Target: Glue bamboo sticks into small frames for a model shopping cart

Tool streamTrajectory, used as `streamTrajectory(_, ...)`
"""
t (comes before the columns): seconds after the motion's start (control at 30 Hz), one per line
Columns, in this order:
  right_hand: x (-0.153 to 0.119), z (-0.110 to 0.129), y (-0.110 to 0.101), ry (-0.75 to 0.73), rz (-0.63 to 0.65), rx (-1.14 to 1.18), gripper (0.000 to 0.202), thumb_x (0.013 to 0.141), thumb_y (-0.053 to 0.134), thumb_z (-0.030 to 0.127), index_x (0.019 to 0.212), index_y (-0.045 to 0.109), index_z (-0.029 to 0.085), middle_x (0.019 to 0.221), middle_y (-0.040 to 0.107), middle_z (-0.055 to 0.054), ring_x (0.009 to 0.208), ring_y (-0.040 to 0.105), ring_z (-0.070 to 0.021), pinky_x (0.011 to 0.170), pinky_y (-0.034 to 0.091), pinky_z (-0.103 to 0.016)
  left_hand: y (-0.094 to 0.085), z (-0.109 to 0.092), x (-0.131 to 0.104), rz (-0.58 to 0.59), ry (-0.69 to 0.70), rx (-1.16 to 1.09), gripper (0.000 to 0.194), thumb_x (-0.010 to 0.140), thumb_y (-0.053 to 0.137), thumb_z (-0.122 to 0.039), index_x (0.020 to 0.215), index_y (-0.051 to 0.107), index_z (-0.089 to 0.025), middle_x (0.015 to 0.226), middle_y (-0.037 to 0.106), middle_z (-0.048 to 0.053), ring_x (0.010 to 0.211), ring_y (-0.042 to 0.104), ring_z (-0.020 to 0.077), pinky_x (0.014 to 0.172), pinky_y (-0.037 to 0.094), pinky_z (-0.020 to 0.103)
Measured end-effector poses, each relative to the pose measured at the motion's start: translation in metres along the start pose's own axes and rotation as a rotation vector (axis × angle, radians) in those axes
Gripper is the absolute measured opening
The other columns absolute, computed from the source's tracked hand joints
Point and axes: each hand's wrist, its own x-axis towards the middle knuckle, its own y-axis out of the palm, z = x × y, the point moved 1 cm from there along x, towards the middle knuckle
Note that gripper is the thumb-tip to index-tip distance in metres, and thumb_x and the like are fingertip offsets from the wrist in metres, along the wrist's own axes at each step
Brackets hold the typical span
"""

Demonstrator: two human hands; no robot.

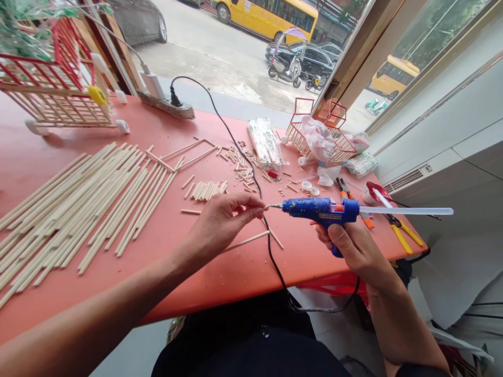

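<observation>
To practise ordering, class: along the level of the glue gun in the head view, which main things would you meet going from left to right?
Long wooden sticks, left hand, blue glue gun, protruding glue stick.

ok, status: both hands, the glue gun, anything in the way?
Right hand gripping glue gun, nozzle toward left hand. Left pinched at nozzle tip; contents too small to tell. Black cord crosses table by left hand, might snag.
</observation>
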Motion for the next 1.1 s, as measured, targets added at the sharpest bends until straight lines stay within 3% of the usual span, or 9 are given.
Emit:
streamTrajectory(0.23, -0.0013, 0.0030, -0.0001, 0.030, -0.023, 0.022, 0.055, 0.102, 0.044, 0.068, 0.093, 0.064, 0.017, 0.074, 0.052, -0.002, 0.063, 0.048, -0.0144, 0.055, 0.039, -0.027, -0.0001, 0.0007, -0.0007, 0.005, 0.003, 0.007, 0.014, 0.086, 0.073, -0.035, 0.086, 0.080, -0.022, 0.078, 0.080, 0.002, 0.077, 0.074, 0.0208, 0.073, 0.055, 0.030)
streamTrajectory(0.53, 0.0027, 0.0012, -0.0001, -0.002, 0.004, -0.048, 0.055, 0.104, 0.040, 0.066, 0.090, 0.061, 0.017, 0.072, 0.050, -0.001, 0.061, 0.043, -0.0133, 0.053, 0.034, -0.028, -0.0001, 0.0000, -0.0005, 0.003, 0.005, -0.015, 0.013, 0.085, 0.074, -0.034, 0.086, 0.081, -0.023, 0.078, 0.080, 0.001, 0.077, 0.073, 0.0199, 0.073, 0.052, 0.030)
streamTrajectory(1.1, 0.0003, 0.0028, -0.0020, -0.062, -0.012, -0.068, 0.054, 0.104, 0.041, 0.065, 0.086, 0.060, 0.018, 0.073, 0.054, -0.003, 0.064, 0.047, -0.0143, 0.056, 0.037, -0.029, -0.0018, 0.0008, 0.0004, 0.013, -0.003, -0.008, 0.013, 0.088, 0.071, -0.032, 0.086, 0.080, -0.023, 0.075, 0.079, -0.001, 0.074, 0.073, 0.0180, 0.071, 0.051, 0.027)
